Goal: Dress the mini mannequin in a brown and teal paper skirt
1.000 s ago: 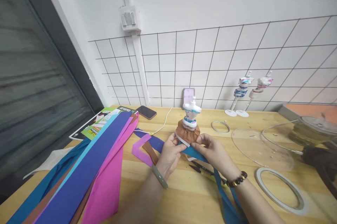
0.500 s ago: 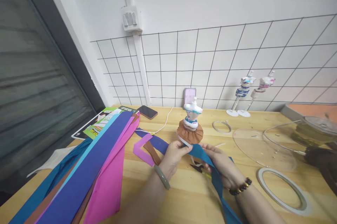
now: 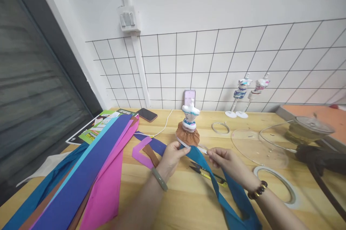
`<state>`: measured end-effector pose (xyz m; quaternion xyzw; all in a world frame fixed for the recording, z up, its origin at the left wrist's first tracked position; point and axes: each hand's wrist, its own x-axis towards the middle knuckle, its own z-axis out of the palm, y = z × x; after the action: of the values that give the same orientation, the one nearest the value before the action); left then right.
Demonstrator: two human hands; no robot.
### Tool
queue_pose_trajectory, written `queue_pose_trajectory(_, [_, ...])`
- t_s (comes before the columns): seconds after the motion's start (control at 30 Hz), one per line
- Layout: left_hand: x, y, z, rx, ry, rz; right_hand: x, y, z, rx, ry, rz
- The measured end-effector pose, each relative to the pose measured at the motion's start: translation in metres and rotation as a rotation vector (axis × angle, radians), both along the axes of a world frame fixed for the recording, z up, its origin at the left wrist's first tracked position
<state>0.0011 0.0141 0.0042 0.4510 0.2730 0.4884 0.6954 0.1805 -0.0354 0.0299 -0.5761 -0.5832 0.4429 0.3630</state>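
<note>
A small white mannequin figure (image 3: 189, 116) with a brown gathered paper skirt (image 3: 187, 137) stands on the wooden table (image 3: 183, 201). My left hand (image 3: 172, 156) pinches the end of a teal crepe-paper strip (image 3: 216, 190) right at the skirt's lower edge. My right hand (image 3: 225, 161) pinches a thin white tape strip (image 3: 202, 148) that runs along the teal strip's top edge toward the skirt. The teal strip trails off toward the table's near edge.
Yellow-handled snips (image 3: 208, 175) lie under my right hand. Long blue, pink, teal and brown paper strips (image 3: 89, 179) cover the left. A phone (image 3: 146, 114), tape rings (image 3: 275, 186), a clear disc (image 3: 256, 145) and two more figures (image 3: 243, 91) stand around.
My right hand has slid rightward away from the skirt, drawing out the white tape strip. My left hand stays at the skirt's edge. The camera view shifted slightly right.
</note>
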Motion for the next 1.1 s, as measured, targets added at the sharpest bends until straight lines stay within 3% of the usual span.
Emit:
queue_pose_trajectory(0.27, [-0.004,0.007,-0.002,0.07,0.133,0.065,0.035,0.006,0.004,0.161,-0.352,-0.19])
queue_pose_trajectory(0.53, [-0.007,0.014,-0.003,0.08,0.172,0.073,0.058,0.02,0.003,0.152,-0.507,-0.18])
queue_pose_trajectory(0.6, [-0.007,0.016,-0.006,0.089,0.174,0.079,0.057,0.023,0.012,0.138,-0.513,-0.13])
queue_pose_trajectory(0.7, [-0.006,0.015,-0.009,0.104,0.162,0.074,0.046,0.029,0.04,0.162,-0.521,-0.065])
queue_pose_trajectory(0.9, [-0.003,0.01,-0.008,0.081,0.077,0.019,-0.011,0.046,0.106,0.423,-0.474,0.076])
queue_pose_trajectory(1.0, [-0.001,0.008,-0.008,0.064,0.03,0.002,-0.03,0.052,0.116,0.472,-0.434,0.104])
queue_pose_trajectory(1.1, [0.0,0.007,-0.009,0.03,-0.034,-0.006,-0.036,0.054,0.114,0.474,-0.411,0.048])
